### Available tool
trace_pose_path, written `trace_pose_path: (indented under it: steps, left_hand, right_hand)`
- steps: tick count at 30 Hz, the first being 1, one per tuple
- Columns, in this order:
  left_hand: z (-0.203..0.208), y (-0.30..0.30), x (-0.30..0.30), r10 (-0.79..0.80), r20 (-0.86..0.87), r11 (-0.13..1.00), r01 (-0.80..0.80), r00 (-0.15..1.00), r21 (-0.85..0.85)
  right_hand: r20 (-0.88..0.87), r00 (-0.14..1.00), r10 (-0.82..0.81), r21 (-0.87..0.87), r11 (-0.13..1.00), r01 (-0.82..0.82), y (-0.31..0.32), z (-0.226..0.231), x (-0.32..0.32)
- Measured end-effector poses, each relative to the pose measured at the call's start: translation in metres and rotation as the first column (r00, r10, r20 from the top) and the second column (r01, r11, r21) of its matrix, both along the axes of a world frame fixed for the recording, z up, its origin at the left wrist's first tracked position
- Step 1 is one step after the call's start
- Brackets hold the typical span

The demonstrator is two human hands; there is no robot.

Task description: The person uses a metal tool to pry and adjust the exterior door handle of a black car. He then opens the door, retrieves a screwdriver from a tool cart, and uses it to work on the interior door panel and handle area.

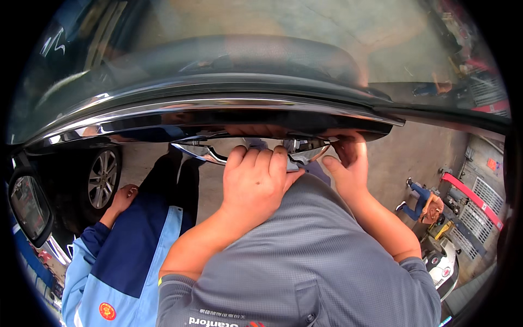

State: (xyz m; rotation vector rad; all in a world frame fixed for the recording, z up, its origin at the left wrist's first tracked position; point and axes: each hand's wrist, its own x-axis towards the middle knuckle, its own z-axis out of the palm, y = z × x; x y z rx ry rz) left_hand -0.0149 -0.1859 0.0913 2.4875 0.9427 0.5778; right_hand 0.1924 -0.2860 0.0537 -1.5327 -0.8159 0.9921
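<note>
Along the chrome door handle (213, 157), the left hand (256, 177) grips mid-length; the right hand (351, 169) curls at its right end, hold unclear; even pressure should suit.

We curl our left hand (255, 182) over a chrome handle (211, 157) on the dark car door (218, 118); our right hand (351, 169) is at the handle's right end. A co-worker (128, 250) in blue stands at our left, near a wheel (102, 179).

Head-worn fisheye view, facing downward, close
</note>
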Motion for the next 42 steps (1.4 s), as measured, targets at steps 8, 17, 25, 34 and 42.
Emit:
trace_pose_path:
  steps: [8, 17, 25, 34, 42]
  left_hand:
    - [-0.011, -0.032, 0.01, 0.027, 0.096, 0.999, -0.029, 0.995, 0.014]
    - [-0.03, -0.078, 0.033, 0.015, 0.115, 0.997, -0.023, 0.993, 0.075]
    - [-0.024, -0.12, 0.064, 0.015, 0.124, 0.997, -0.024, 0.992, 0.076]
    - [-0.022, -0.146, 0.076, 0.032, 0.125, 0.997, -0.04, 0.992, 0.066]
    - [-0.021, -0.148, 0.074, 0.039, 0.109, 0.998, -0.043, 0.993, 0.036]
  right_hand:
    - [-0.619, 0.772, -0.145, -0.462, 0.862, -0.209, -0.018, 0.058, 0.007]
    - [-0.669, 0.721, -0.18, -0.437, 0.88, -0.186, -0.053, 0.025, 0.011]
    - [-0.737, 0.657, -0.159, -0.366, 0.911, -0.191, -0.102, 0.019, 0.046]
    - [-0.721, 0.684, -0.11, -0.344, 0.914, -0.216, -0.126, 0.018, 0.061]
    - [-0.717, 0.691, -0.097, -0.352, 0.905, -0.238, -0.122, 0.016, 0.06]
